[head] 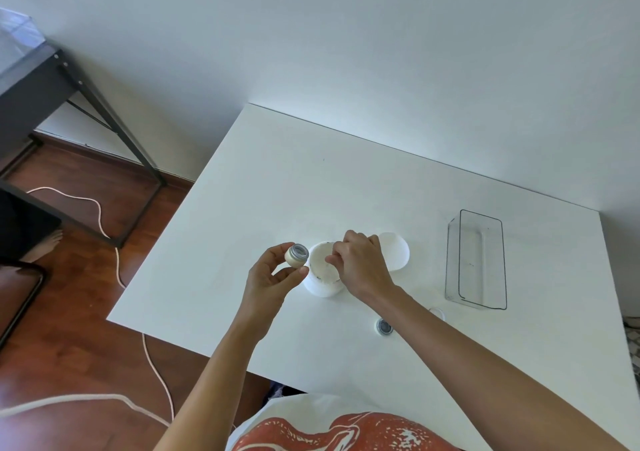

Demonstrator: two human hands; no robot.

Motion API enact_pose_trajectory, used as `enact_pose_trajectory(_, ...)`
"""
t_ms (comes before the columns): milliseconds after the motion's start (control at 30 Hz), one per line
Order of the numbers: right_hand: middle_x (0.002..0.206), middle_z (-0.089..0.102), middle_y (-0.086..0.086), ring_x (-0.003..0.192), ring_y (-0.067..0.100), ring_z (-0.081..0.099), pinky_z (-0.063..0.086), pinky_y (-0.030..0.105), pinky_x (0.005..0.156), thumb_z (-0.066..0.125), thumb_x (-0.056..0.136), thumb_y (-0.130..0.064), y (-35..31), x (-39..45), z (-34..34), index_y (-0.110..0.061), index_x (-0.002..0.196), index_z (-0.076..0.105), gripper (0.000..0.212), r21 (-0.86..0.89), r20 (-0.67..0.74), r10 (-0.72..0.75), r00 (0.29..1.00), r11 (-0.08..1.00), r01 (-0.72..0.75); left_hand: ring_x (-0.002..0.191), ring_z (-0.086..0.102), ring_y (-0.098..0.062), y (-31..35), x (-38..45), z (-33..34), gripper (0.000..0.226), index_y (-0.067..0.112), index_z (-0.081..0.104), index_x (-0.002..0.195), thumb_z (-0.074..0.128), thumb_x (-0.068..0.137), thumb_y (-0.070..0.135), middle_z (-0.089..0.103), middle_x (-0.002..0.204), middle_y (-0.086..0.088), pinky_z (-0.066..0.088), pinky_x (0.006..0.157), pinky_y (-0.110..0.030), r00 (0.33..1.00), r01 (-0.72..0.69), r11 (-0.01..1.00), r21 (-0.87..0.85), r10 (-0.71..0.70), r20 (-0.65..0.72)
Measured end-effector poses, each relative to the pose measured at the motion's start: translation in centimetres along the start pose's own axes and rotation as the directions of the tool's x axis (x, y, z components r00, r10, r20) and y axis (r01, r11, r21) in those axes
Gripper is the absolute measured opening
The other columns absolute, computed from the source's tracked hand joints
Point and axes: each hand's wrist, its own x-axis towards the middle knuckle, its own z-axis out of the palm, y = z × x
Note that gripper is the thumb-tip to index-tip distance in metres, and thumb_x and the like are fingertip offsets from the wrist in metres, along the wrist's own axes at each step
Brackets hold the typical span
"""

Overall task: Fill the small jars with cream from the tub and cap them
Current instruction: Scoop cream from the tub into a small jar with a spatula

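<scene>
A person stands at a white worktop [242, 208] and works over an open white tub [320, 286] near its middle. The left hand [273, 274] pinches a small jar [296, 255] between thumb and fingers, holding it in the air just left of the tub's rim, tilted so that its uncapped grey mouth faces the camera. So the left grip is closed around the jar.

The right hand [360, 263] hangs over the tub's opening with its fingers curled downward into the mouth of the tub. Whether those fingers hold anything cannot be told, since the fingertips blur against the white cream inside.

The tub's round white lid [396, 251] lies flat on the worktop just behind the right hand, touching or nearly touching the tub. A second small jar [383, 327] stands on the worktop nearer the person, under the right forearm, its mouth also uncapped. A small white ring-shaped object [439, 311], too faint to identify, lies just right of that forearm. A clear rectangular plastic tray [476, 260] sits well to the right of the tub.

On the wooden floor [69, 329] at left, a pale cable [152, 357] trails past a dark metal frame [114, 118].
</scene>
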Motion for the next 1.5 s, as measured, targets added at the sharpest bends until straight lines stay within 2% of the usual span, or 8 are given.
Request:
enact_pose_trajectory(267,0.079,0.057,0.004,0.077,0.024,0.054,0.040,0.038,0.082,0.058,0.093,-0.029,1.0,-0.5,-1.1,-0.006,0.078,0.064,0.029,0.286,0.022,0.275,0.961,0.919,-0.270,0.093,0.071,-0.015,-0.1,0.2,-0.1,0.028,0.018,0.068,0.113,0.073,0.089,0.005,0.073,0.113,0.002,0.050,0.094,-0.034,1.000,0.004,1.000,0.018,-0.004,-0.007)
enact_pose_trajectory(400,0.055,0.047,-0.007,0.060,0.016,0.046,0.035,0.031,0.067,0.062,0.091,-0.025,1.7,-1.0,-2.2,0.000,0.070,0.064,0.033,0.422,0.028,0.390,0.920,0.830,-0.365,0.092,0.071,-0.012,0.2,0.2,0.1,0.033,0.016,0.065,0.119,0.073,0.088,0.005,0.073,0.112,0.005,0.052,0.091,-0.029,1.000,-0.003,1.000,0.011,0.003,-0.010)
enact_pose_trajectory(633,0.050,0.038,-0.003,0.045,0.008,0.034,0.027,0.014,0.043,0.064,0.089,-0.028,2.8,-1.2,-4.7,-0.001,0.064,0.062,0.037,0.603,0.114,0.539,0.834,0.630,-0.489,0.097,0.071,-0.014,0.4,0.3,0.4,0.030,0.016,0.066,0.117,0.071,0.090,0.004,0.073,0.113,0.003,0.051,0.094,-0.031,1.000,-0.013,0.999,0.047,0.012,0.015)
enact_pose_trajectory(900,0.046,0.037,-0.009,0.043,0.005,0.033,0.028,0.019,0.047,0.064,0.089,-0.031,1.3,-1.2,-6.6,-0.003,0.070,0.067,0.034,0.683,0.110,0.518,0.848,0.581,-0.443,0.091,0.072,-0.013,0.8,0.5,1.9,0.032,0.017,0.067,0.118,0.072,0.089,0.004,0.074,0.112,0.003,0.050,0.094,-0.035,0.998,-0.016,0.997,0.070,0.011,0.067)
enact_pose_trajectory(1133,0.062,0.044,-0.010,0.060,0.012,0.044,0.035,0.023,0.062,0.065,0.089,-0.027,-0.7,-1.9,-6.6,-0.011,0.069,0.062,0.026,0.526,-0.294,0.341,0.893,0.838,-0.147,0.095,0.073,-0.017,1.1,0.5,2.3,0.031,0.017,0.068,0.119,0.070,0.091,0.005,0.076,0.111,0.000,0.053,0.092,-0.029,0.995,-0.029,0.999,0.037,0.026,0.095)
enact_pose_trajectory(1267,0.071,0.053,-0.004,0.063,0.014,0.050,0.035,0.029,0.075,0.067,0.089,-0.023,-1.1,-2.6,-6.7,-0.014,0.075,0.067,0.017,0.239,-0.481,0.024,0.876,0.965,0.105,0.091,0.072,-0.016,1.2,0.5,2.4,0.027,0.016,0.069,0.116,0.069,0.091,0.005,0.077,0.103,0.002,0.054,0.083,-0.021,0.995,-0.034,0.999,0.003,0.033,0.095)
enact_pose_trajectory(1367,0.067,0.052,0.000,0.061,0.019,0.051,0.036,0.031,0.073,0.064,0.091,-0.025,-0.9,-3.1,-6.6,-0.013,0.074,0.069,0.022,-0.064,-0.542,-0.260,0.799,0.961,0.269,0.091,0.072,-0.014,1.2,0.6,2.4,0.026,0.013,0.069,0.116,0.069,0.092,0.005,0.078,0.102,0.001,0.053,0.081,-0.019,0.995,-0.040,0.999,-0.009,0.040,0.092)
enact_pose_trajectory(1500,0.063,0.051,0.001,0.057,0.020,0.049,0.036,0.032,0.069,0.061,0.094,-0.026,-0.9,-3.6,-6.6,-0.012,0.073,0.071,0.027,-0.178,-0.583,-0.368,0.725,0.928,0.329,0.094,0.072,-0.015,1.2,0.7,2.3,0.027,0.011,0.068,0.118,0.068,0.092,0.005,0.077,0.106,-0.007,0.054,0.081,-0.020,0.995,-0.041,0.999,-0.028,0.043,0.085)
